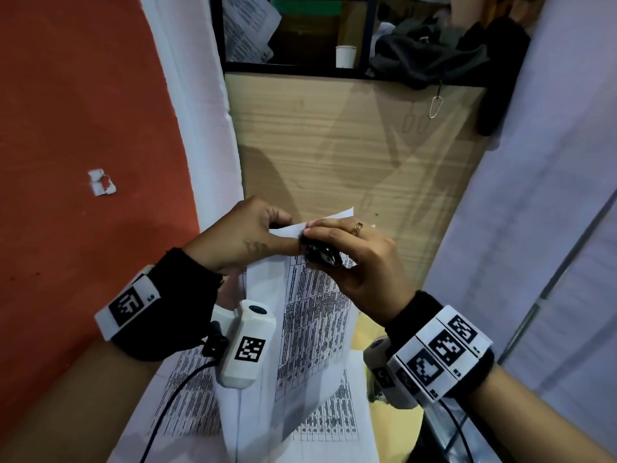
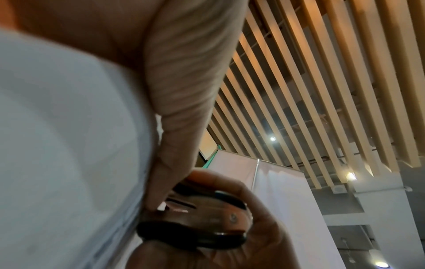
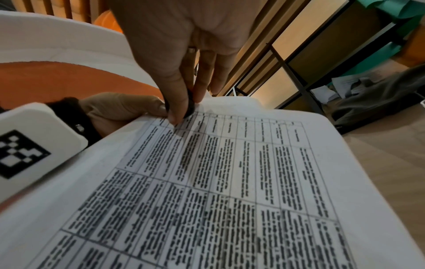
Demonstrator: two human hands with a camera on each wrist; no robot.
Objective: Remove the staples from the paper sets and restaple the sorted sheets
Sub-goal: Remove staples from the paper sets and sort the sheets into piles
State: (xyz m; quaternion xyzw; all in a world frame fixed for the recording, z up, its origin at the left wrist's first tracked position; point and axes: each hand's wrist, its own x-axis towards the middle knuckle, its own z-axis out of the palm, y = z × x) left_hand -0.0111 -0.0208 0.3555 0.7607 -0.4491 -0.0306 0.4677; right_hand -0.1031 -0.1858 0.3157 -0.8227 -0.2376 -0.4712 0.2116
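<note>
Orange wall [image 1: 83,111] at frame left, wooden desk [image 1: 350,145] centre, left hand [image 1: 240,232] pinching the paper set [image 1: 310,312] corner mid-frame, right hand [image 1: 360,255] gripping a black staple remover [image 1: 322,257] against it, dark bag [image 1: 430,58] upper right.

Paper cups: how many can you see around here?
1. A white paper cup stands on the shelf behind the desk, beside the dark bag. Others may be hidden.

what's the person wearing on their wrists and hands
Each wrist has a black cuff with white blocks printed with black square-code markers. The left hand side carries a white camera pod with a black cable. The right hand has a gold ring.
</note>
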